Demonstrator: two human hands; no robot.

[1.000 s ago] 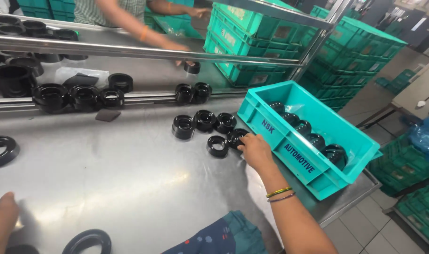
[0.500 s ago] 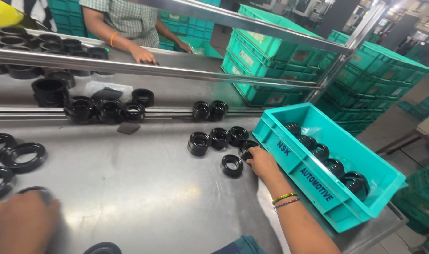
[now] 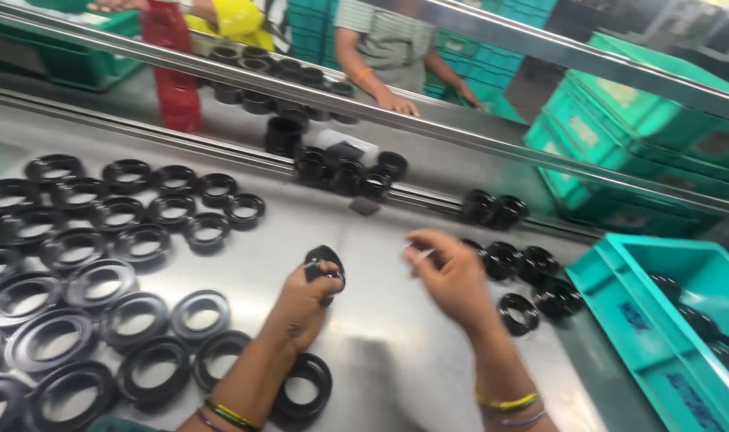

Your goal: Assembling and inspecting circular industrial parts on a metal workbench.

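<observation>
My left hand [image 3: 300, 308] is closed around a black rubber ring [image 3: 326, 262], held upright just above the steel table [image 3: 380, 360]. A short way to its right, my right hand [image 3: 452, 280] hovers with bent fingers; it is blurred and I cannot tell if it holds anything. Several small black rings [image 3: 532, 276] lie just right of that hand. Rows of larger black rings [image 3: 100, 280] cover the table to the left, and one ring [image 3: 304, 388] lies by my left wrist.
A teal crate [image 3: 668, 242] with black rings inside stands at the right edge. More teal crates [image 3: 636, 144] are stacked behind it. A metal rail [image 3: 380, 108] crosses the far side, where another person's hand [image 3: 396, 102] rests. A red object [image 3: 172, 72] stands at the back left.
My view has swung left over the rows of large rings. My right hand left the small rings by the crate and moved left. My left hand has picked up a black ring.
</observation>
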